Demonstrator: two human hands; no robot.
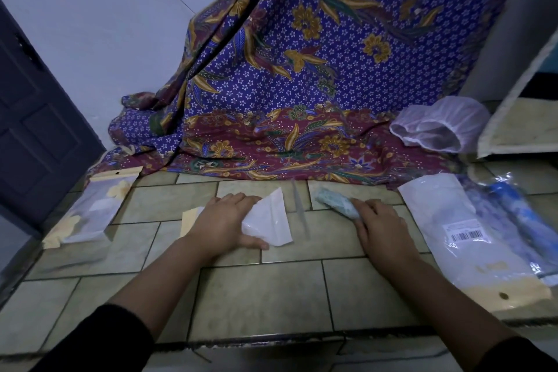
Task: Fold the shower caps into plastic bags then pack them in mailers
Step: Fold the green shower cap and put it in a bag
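While both dark-sleeved forearms reached out over the tiled surface (256,296), the left hand (225,220) lay on one end of a clear plastic bag (268,220). Its thumb was curled along the bag's lower edge and its fingers were closed over the top, most likely to stop the slippery film from sliding. The right hand (383,229) gripped a folded shower cap (335,202), a blue-green roll, with its fingers wrapped round the near end. The roll rested on the tiles just right of the bag, not touching it, seemingly lined up to go inside. Between them lay a thin pale strip (300,211); what it was could not be told. To the right, within easy reach, sat a pack of bags (447,220) with a yellow header and a white barcode label (466,234). The label's printed lines were too small to read, and no brand showed anywhere. A blue printed roll in clear wrap (513,220) lay beside the pack. To the left, a stack of yellow-headed bags (93,208) lay flat, perhaps the finished ones. Farther back on the right, an unfolded white shower cap (437,130) waited on the edge of a purple batik cloth (302,69), which hung down behind the work area. A dark door (30,130) stood at the far left.
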